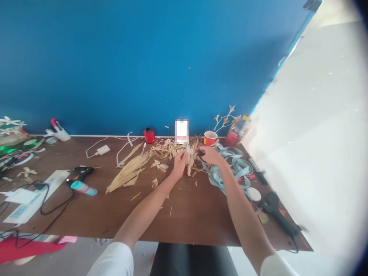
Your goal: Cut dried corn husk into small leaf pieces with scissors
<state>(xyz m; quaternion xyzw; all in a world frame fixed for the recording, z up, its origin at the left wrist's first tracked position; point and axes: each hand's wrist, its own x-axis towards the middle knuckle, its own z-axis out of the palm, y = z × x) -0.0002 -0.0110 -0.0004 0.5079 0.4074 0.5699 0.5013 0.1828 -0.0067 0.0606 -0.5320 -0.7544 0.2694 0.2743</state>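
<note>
My left hand [179,163] is closed in a pinch on a pale strip of dried husk [189,157] held upright over the brown table [184,218]. My right hand [209,154] is closed round small black-handled scissors [197,152], whose blades meet the strip near its top. Behind the hands lies a heap of husk scraps [168,148], and a longer bundle of husks [128,174] lies to the left.
Light-blue ribbon loops [234,165] lie right of my hands, with a black glue gun [277,212] near the right edge. A red cup [210,138], a phone [181,131] and a red pot [149,135] stand by the blue wall. Cables, another glue gun [81,172] and a teal tube [84,188] lie left.
</note>
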